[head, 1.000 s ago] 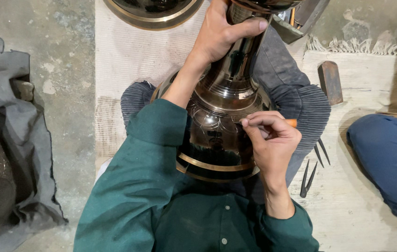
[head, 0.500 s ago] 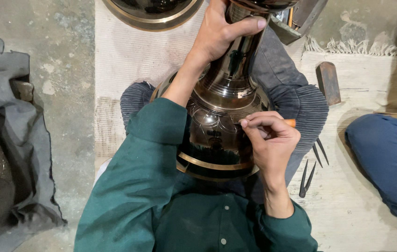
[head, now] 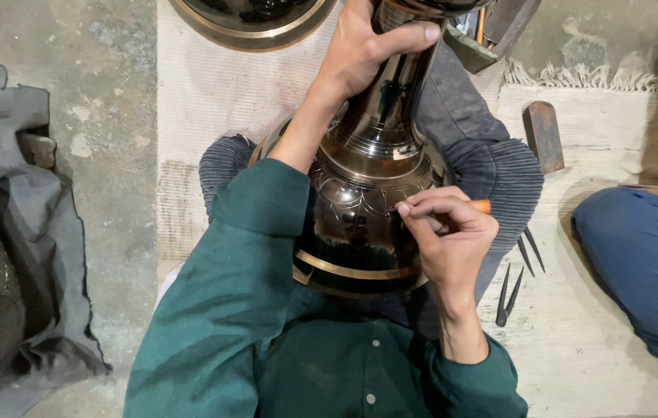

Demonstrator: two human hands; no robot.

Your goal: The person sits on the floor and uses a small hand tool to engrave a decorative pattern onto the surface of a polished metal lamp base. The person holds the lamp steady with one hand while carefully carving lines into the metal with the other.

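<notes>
Head view is showing you sitting cross-legged on a pale woven mat (head: 213, 93), cradling a large dark metal vase (head: 364, 201) in your lap, its belly resting against your chest and its neck pointing away from you. Your left hand (head: 367, 42) is wrapping fully around the narrow neck, fingers closed and thumb lying across the front, steadying the vessel. Your right hand (head: 449, 232) is pinched shut on a slim engraving tool (head: 468, 207) with an orange handle, its tip pressing on the vase's shoulder just below the engraved bands. Compared with a second ago, hardly anything is shifting: the vase is sitting at the same tilt, the left grip is unchanged, and the right hand is creeping only slightly along the shoulder, which suggests you are working one short line rather than repositioning. Beside your right knee, a pair of metal dividers (head: 516, 275) is lying on the mat, with a dark wooden block (head: 543, 135) farther out. Another person's blue-clad leg (head: 642, 263) is resting at the right edge, well apart from your hands. A grey cloth (head: 31, 193) is bunching on the concrete floor (head: 104, 62) to your left.
</notes>
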